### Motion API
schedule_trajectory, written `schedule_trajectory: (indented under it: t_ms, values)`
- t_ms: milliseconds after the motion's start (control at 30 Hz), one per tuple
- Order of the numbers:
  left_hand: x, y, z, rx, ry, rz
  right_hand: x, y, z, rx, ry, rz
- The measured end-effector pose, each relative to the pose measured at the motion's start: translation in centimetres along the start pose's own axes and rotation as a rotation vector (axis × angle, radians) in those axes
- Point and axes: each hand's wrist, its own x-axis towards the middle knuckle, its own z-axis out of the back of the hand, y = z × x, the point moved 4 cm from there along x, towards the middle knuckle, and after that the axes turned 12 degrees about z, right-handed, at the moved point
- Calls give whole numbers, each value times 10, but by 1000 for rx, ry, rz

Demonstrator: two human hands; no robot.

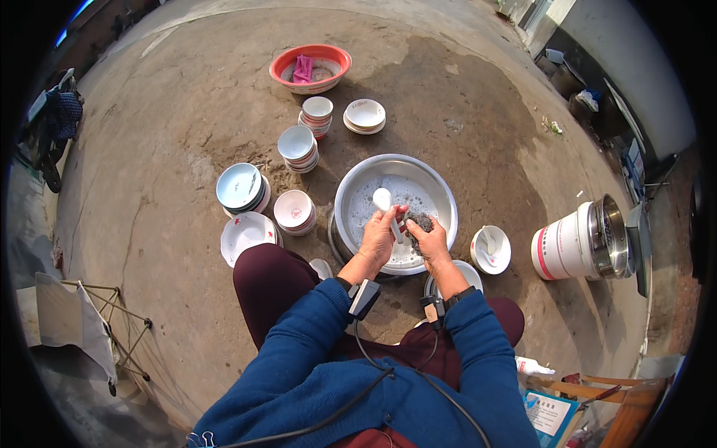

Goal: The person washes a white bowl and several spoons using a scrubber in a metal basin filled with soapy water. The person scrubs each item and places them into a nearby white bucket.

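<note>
A large metal basin (347, 185) of sudsy water stands before me. Over it, my left hand (381, 232) grips a white soup spoon (383, 199), its bowl pointing away from me. Close beside the spoon's handle, my right hand (430, 238) holds a dark grey scouring pad (415, 227). To the right of the basin, a white bowl (504, 246) holds more white spoons (489, 252). On the left are stacked pink-and-white bowls (293, 210), pale bowls (296, 143) and blue-rimmed plates (238, 185). Under my right forearm lies a partly hidden round dish or container (470, 273).
Beyond the stacks stands a red-rimmed basin (274, 70) with a pink cloth (303, 69). White dishes (364, 115) are stacked near it. A white bucket (560, 246) with a metal pot stands right. A folding stool (131, 341) is at left; a white bottle (529, 366) is lower right.
</note>
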Motion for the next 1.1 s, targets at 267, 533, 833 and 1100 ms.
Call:
schedule_trajectory:
  t_ms: [267, 533, 833, 1100]
  values:
    - [-6, 14, -9, 539, 30, -35, -7, 31, -8, -712, 186, 848]
    - [-20, 22, -21, 552, 131, 270, 23, 18, 20, -419, 62, 564]
    - [-17, 23, -22, 586, 188, 159, 25, -3, 31, 97, 13, 143]
    - [-19, 22, -23, 796, 90, -37, 29, 1, 45, 154, -264, 73]
